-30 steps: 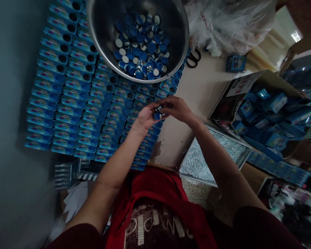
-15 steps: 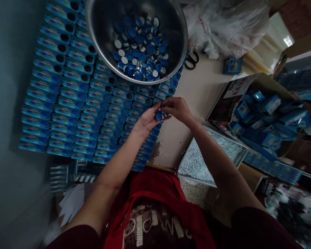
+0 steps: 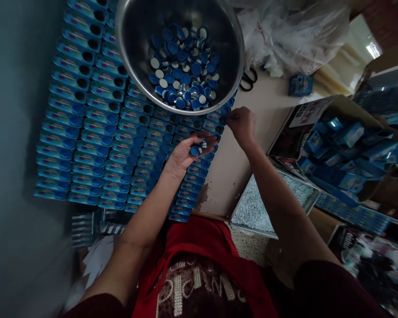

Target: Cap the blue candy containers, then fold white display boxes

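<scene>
My left hand [image 3: 194, 150] is palm up over the rows of blue boxes, its fingers curled around several small blue and silver caps [image 3: 195, 150]. Up at the right edge of the rows, my right hand [image 3: 240, 123] is pinched at the end of a box, and whatever its fingertips hold is too small to make out. The blue boxes [image 3: 97, 128] lie in tight columns; many have a blue disc at one end, others a dark round hole. Above my hands a steel bowl [image 3: 129, 62] holds more blue and silver caps.
Black scissor handles [image 3: 248, 79] lie right of the bowl, near clear plastic bags [image 3: 295, 35]. A single blue box [image 3: 300, 85] stands beyond. On the right are a carton [image 3: 285, 132] of blue packs and a metal tray [image 3: 310, 201] of pale granules.
My right hand has moved from above my left palm up and right to the edge of the box rows. My left hand has shifted slightly left, with caps still in it.
</scene>
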Motion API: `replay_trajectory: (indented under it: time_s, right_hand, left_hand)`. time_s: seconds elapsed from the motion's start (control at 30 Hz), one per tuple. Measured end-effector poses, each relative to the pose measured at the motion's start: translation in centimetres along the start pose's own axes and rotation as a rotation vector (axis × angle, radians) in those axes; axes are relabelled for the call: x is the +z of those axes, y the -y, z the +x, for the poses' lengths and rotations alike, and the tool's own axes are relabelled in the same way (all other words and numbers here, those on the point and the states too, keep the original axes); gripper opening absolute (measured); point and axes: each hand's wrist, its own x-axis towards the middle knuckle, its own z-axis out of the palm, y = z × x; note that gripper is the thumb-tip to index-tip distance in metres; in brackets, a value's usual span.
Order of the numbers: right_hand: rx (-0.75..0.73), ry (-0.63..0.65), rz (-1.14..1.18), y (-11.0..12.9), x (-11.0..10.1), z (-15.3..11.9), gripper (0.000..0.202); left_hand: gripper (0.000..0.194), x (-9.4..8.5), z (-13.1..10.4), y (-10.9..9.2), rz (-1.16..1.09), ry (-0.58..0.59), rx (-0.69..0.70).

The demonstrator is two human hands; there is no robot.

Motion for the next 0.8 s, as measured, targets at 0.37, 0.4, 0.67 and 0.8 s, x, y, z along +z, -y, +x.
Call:
replay_trajectory:
  time_s: [0.37, 0.4, 0.67, 0.8]
  right_hand:
    - [0.004, 0.075, -0.212, -2.9, 2.0, 7.0, 0.05]
    - [0.003, 0.057, -0.199, -2.3, 1.7, 6.2, 0.049]
    - [-0.095, 0.133, 0.408, 5.7, 0.0, -9.3, 0.038]
    - [0.136, 0.173, 0.64, 5.9, 0.6, -11.7, 0.04]
  left_hand:
    - [0.036, -0.6, -0.5, -0.1, 0.097, 0.048, 0.1]
    - [0.036, -0.5, -0.6, 0.0, 0.095, 0.039, 0.104]
    - [0.026, -0.1, -1.0, 1.4, 0.036, -0.103, 0.189]
    - [0.017, 1.0, -0.9, 3.1, -0.022, -0.102, 0.102]
